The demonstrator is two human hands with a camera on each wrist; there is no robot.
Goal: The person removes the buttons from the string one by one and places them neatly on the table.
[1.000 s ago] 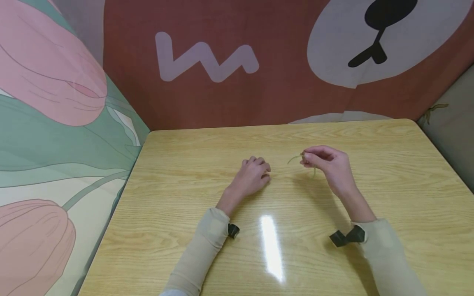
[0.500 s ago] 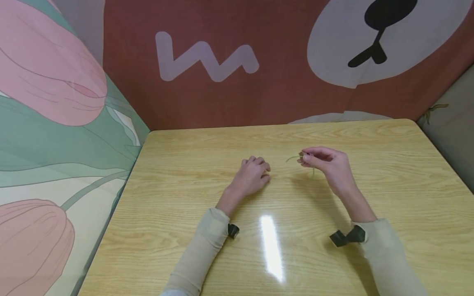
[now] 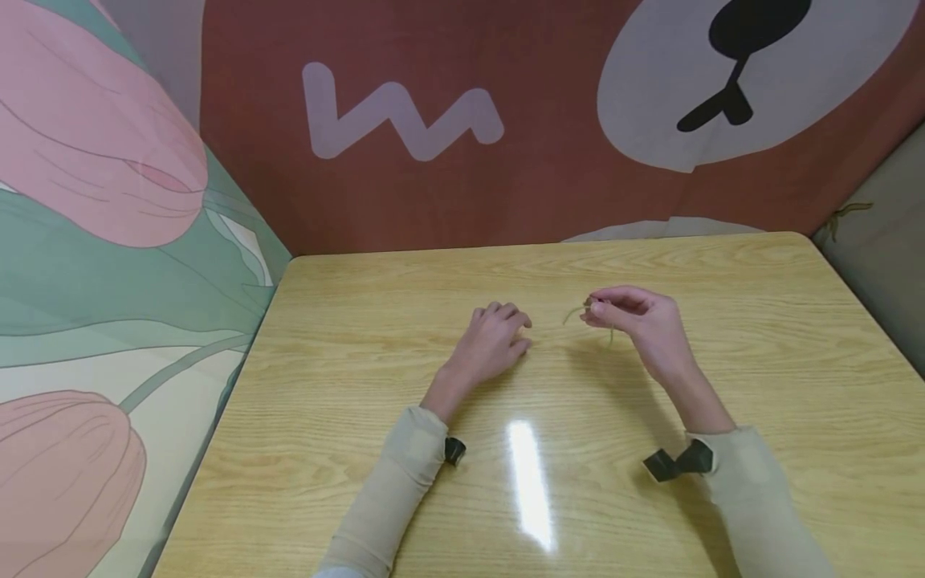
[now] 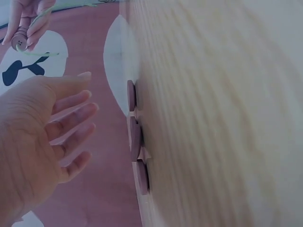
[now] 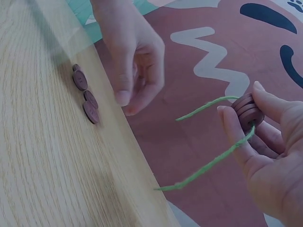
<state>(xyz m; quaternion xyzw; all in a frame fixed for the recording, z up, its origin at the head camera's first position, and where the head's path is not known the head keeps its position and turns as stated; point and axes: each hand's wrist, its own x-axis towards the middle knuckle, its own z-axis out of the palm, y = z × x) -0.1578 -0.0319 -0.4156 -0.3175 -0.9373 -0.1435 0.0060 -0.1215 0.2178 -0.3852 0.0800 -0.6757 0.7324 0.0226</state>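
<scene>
A short stack of round brown buttons (image 5: 247,111) is pinched between the thumb and fingers of my right hand (image 3: 646,325), raised over the table. Green yarn (image 5: 208,166) runs through the stack, and both its ends hang loose. My left hand (image 3: 487,343) is to the left of it, its fingers loosely bent with nothing between them. More brown buttons (image 5: 79,80) lie on the table in a short, partly overlapping row near the left hand. The left wrist view shows these loose buttons (image 4: 136,139) edge-on; in the head view the left hand hides them.
The wood-grain table (image 3: 325,361) ends at a reddish-brown printed cloth (image 3: 433,201) behind it. A flower-printed cloth (image 3: 108,289) hangs along the left side. A black wrist camera (image 3: 679,461) sticks out from the right sleeve.
My right hand has shifted slightly left with the button stack, and the yarn's free end hangs lower. The left hand has edged a little to the right.
</scene>
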